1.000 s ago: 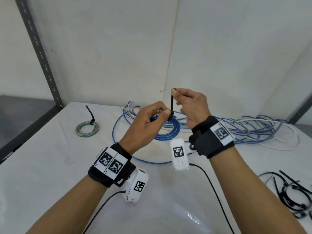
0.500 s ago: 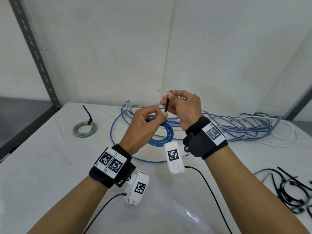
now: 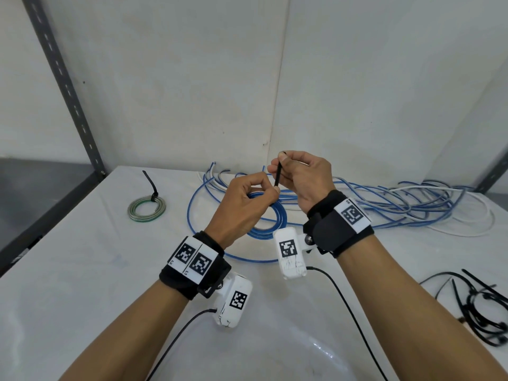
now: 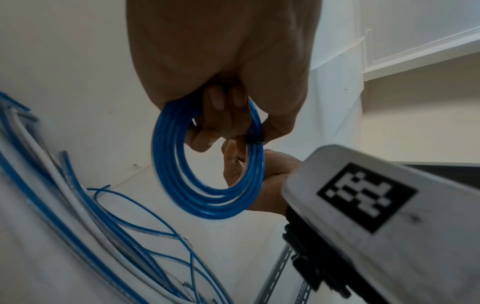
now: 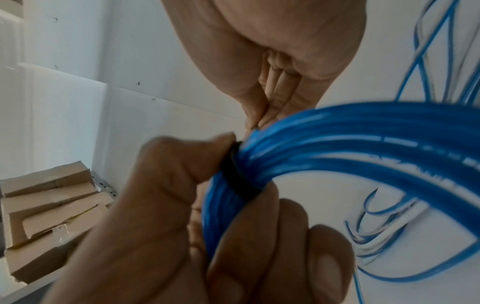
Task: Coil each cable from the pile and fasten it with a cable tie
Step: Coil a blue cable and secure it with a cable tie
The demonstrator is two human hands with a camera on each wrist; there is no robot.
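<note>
The right hand (image 3: 305,176) pinches the free tail of the black cable tie (image 3: 277,174) between thumb and forefinger, its other fingers curled in, the tail slanting up from the coil. The left hand (image 3: 242,204) has its fingers (image 4: 215,115) curled through the blue coil (image 4: 207,164) and nips the bundle right at the tie's head, where the black band (image 5: 239,176) already wraps the strands. Both hands hold the coil in the air above the table (image 3: 82,270).

The step in hand looks like cinching: the tie is looped and threaded, and the tail is being drawn through. The next move calls for a firm pull on the tail against the left hand's brace until the band bites, then setting the coil down, perhaps beside the finished green coil (image 3: 146,209).

Behind lies the loose pile (image 3: 398,204) of blue and white cables; spare ties (image 3: 478,306) lie on the right.
</note>
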